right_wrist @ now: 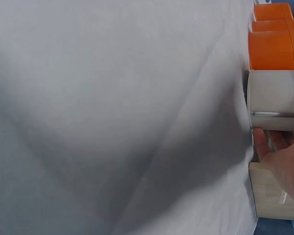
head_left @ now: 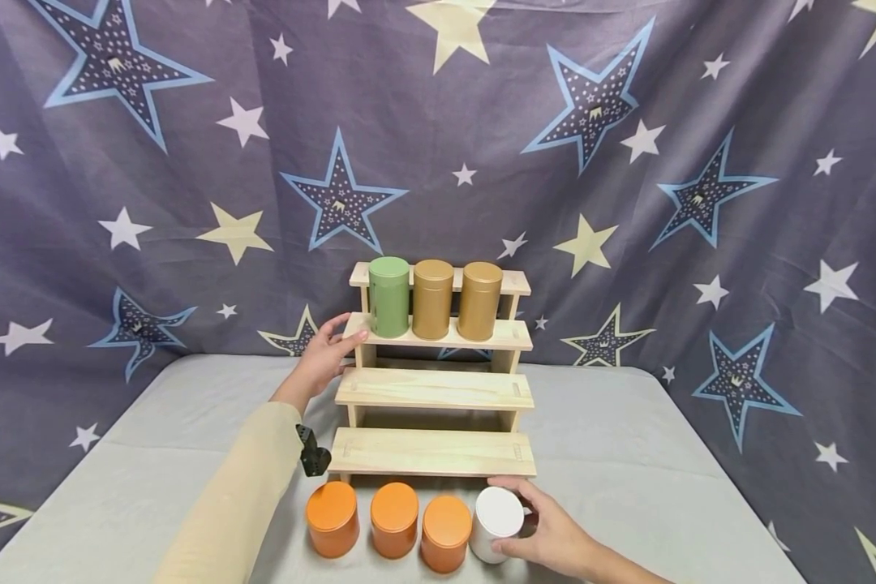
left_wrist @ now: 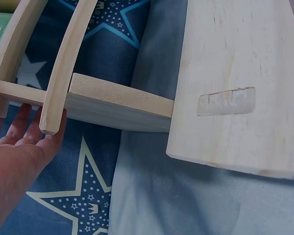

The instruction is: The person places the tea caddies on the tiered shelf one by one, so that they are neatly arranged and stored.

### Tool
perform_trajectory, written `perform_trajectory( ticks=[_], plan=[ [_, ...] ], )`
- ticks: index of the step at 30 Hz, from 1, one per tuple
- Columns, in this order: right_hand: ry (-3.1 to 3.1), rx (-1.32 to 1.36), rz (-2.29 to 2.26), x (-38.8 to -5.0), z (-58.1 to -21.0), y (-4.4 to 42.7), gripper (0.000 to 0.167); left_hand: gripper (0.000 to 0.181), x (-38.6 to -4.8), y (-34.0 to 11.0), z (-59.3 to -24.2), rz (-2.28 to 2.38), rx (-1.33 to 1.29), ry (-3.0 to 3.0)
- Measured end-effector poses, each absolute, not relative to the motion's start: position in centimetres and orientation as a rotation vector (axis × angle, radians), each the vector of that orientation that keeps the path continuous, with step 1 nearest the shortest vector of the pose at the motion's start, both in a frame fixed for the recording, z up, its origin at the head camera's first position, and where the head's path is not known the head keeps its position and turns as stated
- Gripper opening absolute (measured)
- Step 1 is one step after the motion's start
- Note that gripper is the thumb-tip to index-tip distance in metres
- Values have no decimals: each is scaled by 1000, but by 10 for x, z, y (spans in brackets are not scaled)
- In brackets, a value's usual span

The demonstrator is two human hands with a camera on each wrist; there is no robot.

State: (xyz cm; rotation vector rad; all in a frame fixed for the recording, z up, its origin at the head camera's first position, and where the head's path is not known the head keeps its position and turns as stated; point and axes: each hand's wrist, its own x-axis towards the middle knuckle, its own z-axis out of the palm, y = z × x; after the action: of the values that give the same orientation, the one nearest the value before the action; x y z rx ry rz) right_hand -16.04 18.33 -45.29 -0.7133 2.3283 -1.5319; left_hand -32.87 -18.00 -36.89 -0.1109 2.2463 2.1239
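A stepped wooden stand (head_left: 434, 452) rises in tiers at the middle of the head view. My left hand (head_left: 323, 357) grips the left end of its second-highest step, thumb on top; in the left wrist view the fingers (left_wrist: 27, 132) reach under the wooden parts. In front of the lowest step, my right hand (head_left: 551, 531) holds a white lidded tin (head_left: 500, 517) between thumb and fingers. The right wrist view shows that white tin (right_wrist: 275, 93) upright at the cloth surface. Three orange tins (head_left: 448, 527) line up to its left.
On the second-highest step stand a green tin (head_left: 390, 300) and two gold tins (head_left: 433, 304). Grey cloth (head_left: 628, 470) covers the table. A star-patterned curtain (head_left: 482, 113) hangs close behind the stand and along both sides.
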Motion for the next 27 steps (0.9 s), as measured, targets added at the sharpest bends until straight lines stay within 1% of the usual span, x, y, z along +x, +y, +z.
perform_trajectory(
  ticks=[10,17,27],
  plan=[
    [2417,-722,-1533,-164,-446,188,66,76,-329,-180,-369,2096,-111,2270],
    [2422,-809,-1608,-165,-442,190,66,76,-329,-180,-370,2102,-97,2264],
    [2446,-837,-1587,-174,-433,191,65,78,-330,-181,-371,2099,-104,2262]
  ],
)
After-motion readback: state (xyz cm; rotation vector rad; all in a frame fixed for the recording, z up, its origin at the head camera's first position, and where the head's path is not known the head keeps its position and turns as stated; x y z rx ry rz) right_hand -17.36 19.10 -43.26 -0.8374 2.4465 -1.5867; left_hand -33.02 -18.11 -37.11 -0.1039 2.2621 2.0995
